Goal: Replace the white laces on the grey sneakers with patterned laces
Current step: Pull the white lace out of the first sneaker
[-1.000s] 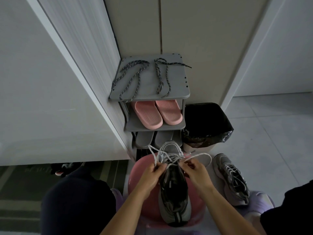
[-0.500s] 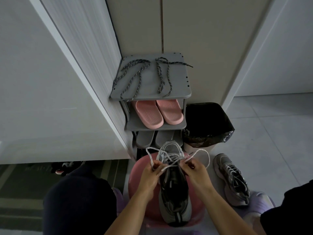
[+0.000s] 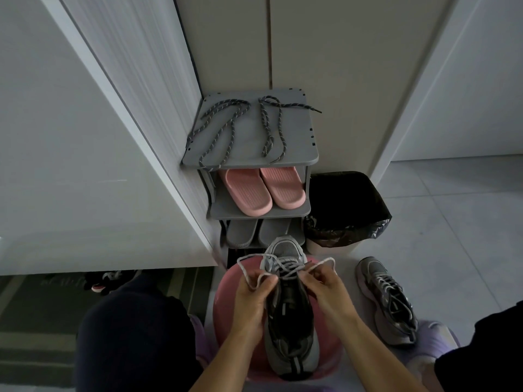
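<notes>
A person seated over a low pink stool (image 3: 226,304) works at the white lace (image 3: 285,268) of a grey sneaker (image 3: 291,329), which lies on the stool with its heel toward the wearer and its toe pointing at the shoe rack. The left hand (image 3: 253,299) and right hand (image 3: 329,291) sit either side of the shoe's throat, a little apart. Each pinches a slack run of the lace, which arcs out in a loop on its own side, while the lower rows remain threaded across the tongue. Removal appears to be at an early stage. Just to the right, on the tiled floor, the second sneaker (image 3: 389,304) stands fully laced in white. Beyond, the rack (image 3: 246,154) holds grey slippers (image 3: 257,232) on its lowest visible tier and pink slippers (image 3: 263,190) above, beside a bin lined with a black bag (image 3: 345,207). The two patterned laces (image 3: 219,131) lie untouched on the top shelf, one end overhanging its front edge. The likely hazard is a hard tug: with neither hand bracing the shoe, a lace catching in an eyelet could drag the sneaker off the rounded seat.
</notes>
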{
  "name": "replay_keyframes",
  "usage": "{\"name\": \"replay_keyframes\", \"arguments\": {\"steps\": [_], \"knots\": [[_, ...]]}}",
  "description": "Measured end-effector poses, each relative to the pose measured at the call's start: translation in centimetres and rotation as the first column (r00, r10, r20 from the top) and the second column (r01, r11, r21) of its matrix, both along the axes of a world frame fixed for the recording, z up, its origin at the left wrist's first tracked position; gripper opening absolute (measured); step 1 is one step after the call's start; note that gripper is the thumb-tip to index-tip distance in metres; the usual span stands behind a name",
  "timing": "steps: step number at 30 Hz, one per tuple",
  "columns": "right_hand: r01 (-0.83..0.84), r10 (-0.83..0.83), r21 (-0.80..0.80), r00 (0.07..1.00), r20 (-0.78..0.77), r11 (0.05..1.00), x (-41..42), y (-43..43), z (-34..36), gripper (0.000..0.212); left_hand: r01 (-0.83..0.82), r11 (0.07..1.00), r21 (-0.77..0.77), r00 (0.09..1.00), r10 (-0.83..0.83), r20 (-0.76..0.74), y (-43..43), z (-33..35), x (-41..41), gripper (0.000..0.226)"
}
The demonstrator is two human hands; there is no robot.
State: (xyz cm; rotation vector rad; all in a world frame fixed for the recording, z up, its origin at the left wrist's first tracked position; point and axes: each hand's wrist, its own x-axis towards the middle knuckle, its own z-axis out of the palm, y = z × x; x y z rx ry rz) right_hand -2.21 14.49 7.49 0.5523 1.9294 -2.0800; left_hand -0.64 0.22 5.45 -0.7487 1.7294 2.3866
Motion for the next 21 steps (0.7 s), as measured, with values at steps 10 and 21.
{"name": "replay_keyframes", "arguments": {"steps": [10, 21], "knots": [[0.188, -0.201, 0.185, 0.978, 0.052, 0.965, -0.8, 0.3, -1.1, 0.018, -0.146, 0.988, -0.059, 0.980, 0.152, 0.126, 0.3, 0.9, -1.3, 0.011], [-0.061, 0.061, 0.045, 0.998, 0.010, 0.997, -0.3, 0.3, 0.0, 0.011, 0.113, 0.960, -0.257, 0.992, -0.125, -0.030, 0.7, 0.7, 0.0, 0.008]]}}
